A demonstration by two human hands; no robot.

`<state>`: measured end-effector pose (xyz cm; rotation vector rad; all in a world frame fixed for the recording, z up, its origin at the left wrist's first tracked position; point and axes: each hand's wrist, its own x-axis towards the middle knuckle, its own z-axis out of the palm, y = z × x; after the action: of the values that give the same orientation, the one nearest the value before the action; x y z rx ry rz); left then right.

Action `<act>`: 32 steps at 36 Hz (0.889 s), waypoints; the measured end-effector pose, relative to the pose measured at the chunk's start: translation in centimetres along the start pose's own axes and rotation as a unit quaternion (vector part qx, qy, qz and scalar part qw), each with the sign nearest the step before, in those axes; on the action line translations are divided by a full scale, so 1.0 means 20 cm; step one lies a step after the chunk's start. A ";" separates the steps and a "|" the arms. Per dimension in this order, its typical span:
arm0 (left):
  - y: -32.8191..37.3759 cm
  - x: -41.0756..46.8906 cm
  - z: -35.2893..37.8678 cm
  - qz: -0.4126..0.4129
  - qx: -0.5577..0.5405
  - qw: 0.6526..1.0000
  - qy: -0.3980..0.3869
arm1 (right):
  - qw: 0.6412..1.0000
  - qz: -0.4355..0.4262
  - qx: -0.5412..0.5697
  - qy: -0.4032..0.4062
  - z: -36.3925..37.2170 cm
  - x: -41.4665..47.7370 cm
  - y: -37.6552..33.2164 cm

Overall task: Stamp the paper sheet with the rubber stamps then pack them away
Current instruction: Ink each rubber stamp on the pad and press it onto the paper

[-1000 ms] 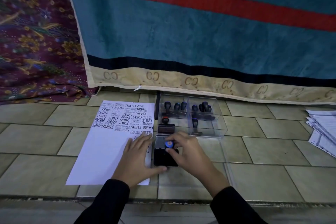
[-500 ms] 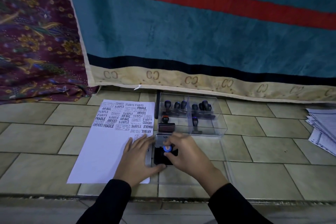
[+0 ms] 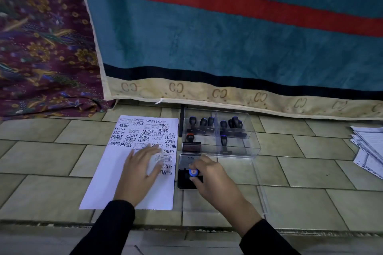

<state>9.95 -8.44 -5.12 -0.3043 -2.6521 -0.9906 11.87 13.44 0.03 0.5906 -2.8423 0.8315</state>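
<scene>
Pinching a blue-topped stamp [image 3: 193, 172] in our right hand [image 3: 214, 180], we pressed it on the ink pad [image 3: 186, 180] to load it, while our left hand [image 3: 139, 168] lay flat, released, pinning the paper sheet [image 3: 116, 172] on the floor for printing.

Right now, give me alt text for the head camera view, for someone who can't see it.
On a tiled floor, a person's right hand presses a blue-topped rubber stamp onto a black ink pad, while the left hand lies flat on a partly stamped paper sheet. Behind the pad, a clear plastic case holds more stamps.
</scene>
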 end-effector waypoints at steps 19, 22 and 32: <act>-0.21 -0.01 0.02 -0.101 0.128 0.986 -0.023 | 0.999 -0.015 0.036 -0.027 0.16 0.14 -0.18; -0.22 -0.01 0.02 -0.099 0.127 0.987 -0.023 | 0.999 -0.019 0.029 -0.037 0.17 0.15 -0.18; -0.21 -0.01 0.02 -0.100 0.127 0.987 -0.017 | 0.998 -0.040 0.006 -0.045 0.19 0.17 -0.20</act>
<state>8.75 -11.28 -8.01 0.0018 -2.8428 -0.6929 10.39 7.21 -0.49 0.7571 -2.8732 0.8290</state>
